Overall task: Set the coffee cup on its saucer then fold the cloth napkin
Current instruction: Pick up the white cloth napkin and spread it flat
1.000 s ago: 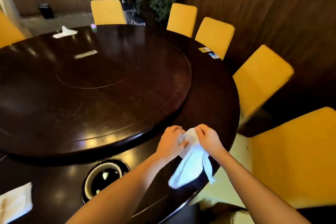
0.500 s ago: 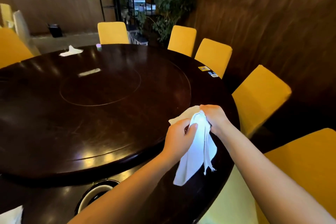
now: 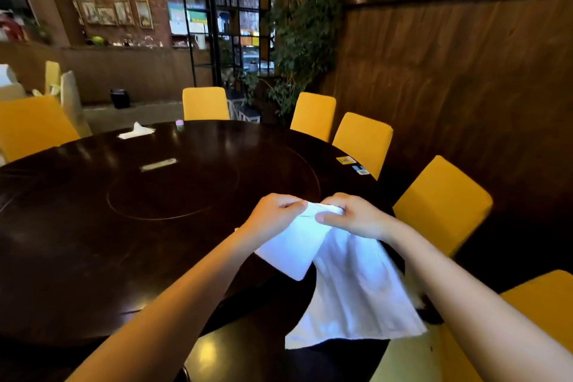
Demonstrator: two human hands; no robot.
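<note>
Both hands hold a white cloth napkin (image 3: pixel 350 282) in the air above the near right edge of the round dark table (image 3: pixel 93 226). My left hand (image 3: pixel 274 214) pinches its top edge on the left. Close beside it, my right hand (image 3: pixel 356 217) grips the same top edge. The cloth hangs down from the hands in two layers, its lower corner reaching past the table's rim. The coffee cup and its saucer are out of view.
Yellow chairs (image 3: pixel 440 205) ring the table on the right and far side. A crumpled white napkin (image 3: pixel 136 131) lies at the far left edge. Two small cards (image 3: pixel 345 160) sit near the right rim. A raised turntable (image 3: pixel 173 183) fills the table's middle.
The view has tilted up, so the cup and saucer dropped out of sight. The hands have lifted the napkin off the table and it hangs more spread out than before.
</note>
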